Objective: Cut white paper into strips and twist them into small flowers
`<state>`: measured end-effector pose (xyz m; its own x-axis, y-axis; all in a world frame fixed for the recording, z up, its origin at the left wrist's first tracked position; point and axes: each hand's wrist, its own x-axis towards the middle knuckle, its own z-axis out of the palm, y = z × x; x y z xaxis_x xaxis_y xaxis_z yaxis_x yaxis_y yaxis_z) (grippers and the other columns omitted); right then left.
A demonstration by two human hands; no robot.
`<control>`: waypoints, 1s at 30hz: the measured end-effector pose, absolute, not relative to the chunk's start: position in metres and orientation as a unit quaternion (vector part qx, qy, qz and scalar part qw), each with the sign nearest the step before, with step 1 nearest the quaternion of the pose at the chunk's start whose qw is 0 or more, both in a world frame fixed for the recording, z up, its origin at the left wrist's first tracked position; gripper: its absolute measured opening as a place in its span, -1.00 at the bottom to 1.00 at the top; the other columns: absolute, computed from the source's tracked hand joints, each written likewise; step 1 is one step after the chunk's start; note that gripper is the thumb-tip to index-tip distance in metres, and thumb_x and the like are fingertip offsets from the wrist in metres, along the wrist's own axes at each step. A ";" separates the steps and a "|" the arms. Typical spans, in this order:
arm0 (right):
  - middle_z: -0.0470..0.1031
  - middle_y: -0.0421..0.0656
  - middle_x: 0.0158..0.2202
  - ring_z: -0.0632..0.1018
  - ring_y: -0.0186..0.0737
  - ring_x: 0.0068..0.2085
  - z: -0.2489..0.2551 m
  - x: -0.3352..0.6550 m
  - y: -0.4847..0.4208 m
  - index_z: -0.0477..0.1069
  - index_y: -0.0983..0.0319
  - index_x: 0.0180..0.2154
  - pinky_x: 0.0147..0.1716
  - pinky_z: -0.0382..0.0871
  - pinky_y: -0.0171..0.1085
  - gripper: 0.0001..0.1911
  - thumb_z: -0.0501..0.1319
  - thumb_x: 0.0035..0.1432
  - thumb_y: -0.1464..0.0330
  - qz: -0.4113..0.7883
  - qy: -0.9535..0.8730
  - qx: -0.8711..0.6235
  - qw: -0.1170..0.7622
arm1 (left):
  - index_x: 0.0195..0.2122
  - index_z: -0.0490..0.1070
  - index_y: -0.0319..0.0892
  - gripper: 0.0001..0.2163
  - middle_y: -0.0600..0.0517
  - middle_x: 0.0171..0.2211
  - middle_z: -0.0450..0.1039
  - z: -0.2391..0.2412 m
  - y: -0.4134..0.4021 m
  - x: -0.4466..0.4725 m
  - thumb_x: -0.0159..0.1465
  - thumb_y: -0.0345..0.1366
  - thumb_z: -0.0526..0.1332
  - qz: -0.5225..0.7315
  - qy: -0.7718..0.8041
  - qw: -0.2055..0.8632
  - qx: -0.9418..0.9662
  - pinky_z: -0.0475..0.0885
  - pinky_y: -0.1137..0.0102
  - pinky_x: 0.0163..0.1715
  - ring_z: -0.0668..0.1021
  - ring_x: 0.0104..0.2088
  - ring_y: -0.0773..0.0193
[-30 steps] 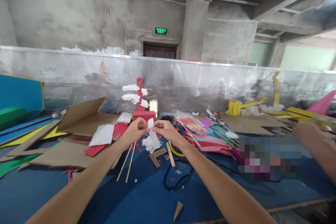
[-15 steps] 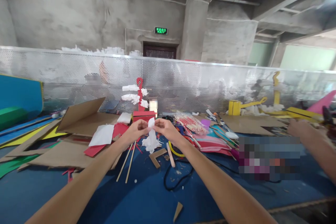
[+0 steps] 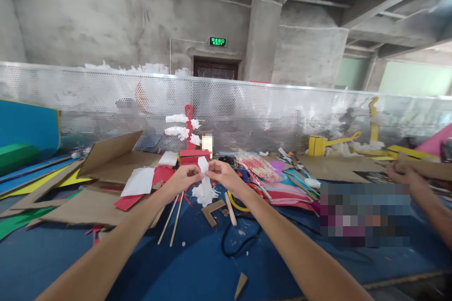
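Observation:
My left hand (image 3: 188,175) and my right hand (image 3: 223,172) meet in front of me, fingers pinched on a small strip of white tissue paper (image 3: 203,164). The strip's upper end sticks up between the fingertips. Under it lies a crumpled heap of white tissue (image 3: 204,194) on the blue table (image 3: 158,275); whether the strip joins the heap I cannot tell. Just behind my hands stands a red hooked post (image 3: 189,124) on a red box base (image 3: 193,154), with white tissue-wrapped sticks jutting from its sides.
Cardboard sheets (image 3: 81,209) lie at the left, near two thin wooden sticks (image 3: 175,221). An L-shaped cardboard piece (image 3: 211,214), a pale wooden rod (image 3: 230,209) and a black cord (image 3: 224,244) sit in front. At the right, another person's hand (image 3: 406,171) touches cardboard.
The tissue strip's upper end now shows broader between my fingertips, while my hands stay nearly in place. At the right, a strip of cardboard has come into view at the other person's hand.

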<state>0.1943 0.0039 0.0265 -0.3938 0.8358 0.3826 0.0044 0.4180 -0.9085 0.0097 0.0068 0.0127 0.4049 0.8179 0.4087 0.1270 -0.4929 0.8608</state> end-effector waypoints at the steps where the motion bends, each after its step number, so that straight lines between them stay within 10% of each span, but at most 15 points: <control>1: 0.39 -0.22 -0.45 0.37 -0.38 -0.51 0.026 0.195 0.005 0.33 0.27 -0.33 -0.57 0.28 -0.38 -0.65 0.35 -0.10 0.21 0.449 -0.706 -0.297 0.461 | -0.45 0.32 -0.23 -0.75 0.10 -0.53 0.37 0.013 0.007 0.010 0.12 -0.13 0.25 0.444 0.316 0.389 0.743 0.32 0.47 -0.43 0.44 -0.49 0.36; 30: 0.40 -0.21 -0.48 0.39 -0.39 -0.53 0.021 0.197 0.010 0.37 0.27 -0.35 -0.61 0.27 -0.42 -0.74 0.25 0.04 0.19 0.390 -0.757 -0.295 0.434 | -0.41 0.39 -0.26 -0.74 0.03 -0.49 0.44 0.018 0.004 0.008 0.15 -0.11 0.23 0.449 0.346 0.350 0.746 0.34 0.46 -0.43 0.44 -0.49 0.36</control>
